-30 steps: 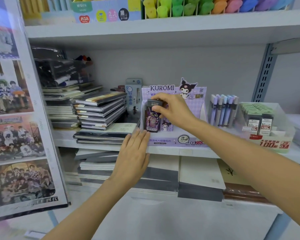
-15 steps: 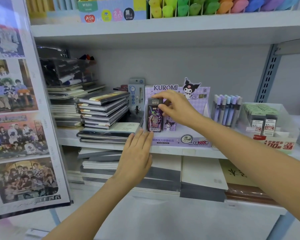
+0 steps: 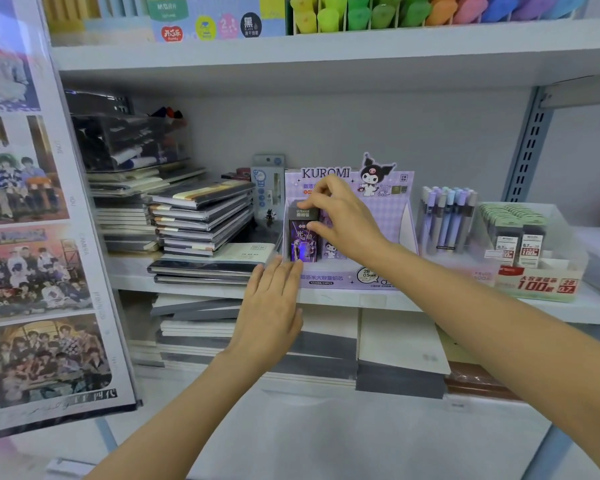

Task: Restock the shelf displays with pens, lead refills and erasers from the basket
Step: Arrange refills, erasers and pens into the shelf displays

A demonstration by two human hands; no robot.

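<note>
Right hand (image 3: 343, 220), grip pinching a dark lead refill pack (image 3: 303, 242) upright at left end of Kuromi display box (image 3: 388, 206), left hand (image 3: 271, 306) flat, grip spread and empty, by the shelf (image 3: 371, 301) edge.

Light was bright and even, with soft shadow under the top shelf (image 3: 326, 57). Edges bowed and blurred; posters (image 3: 32, 220) showed glare.

Both arms are showing bare, from the fingers up along the forearm, where the picture's edge is cutting each one off. The left hand (image 3: 271, 306) and the right hand (image 3: 343, 220) are showing bare too, with slim fingers. The nails are looking too blurred to describe.
</note>
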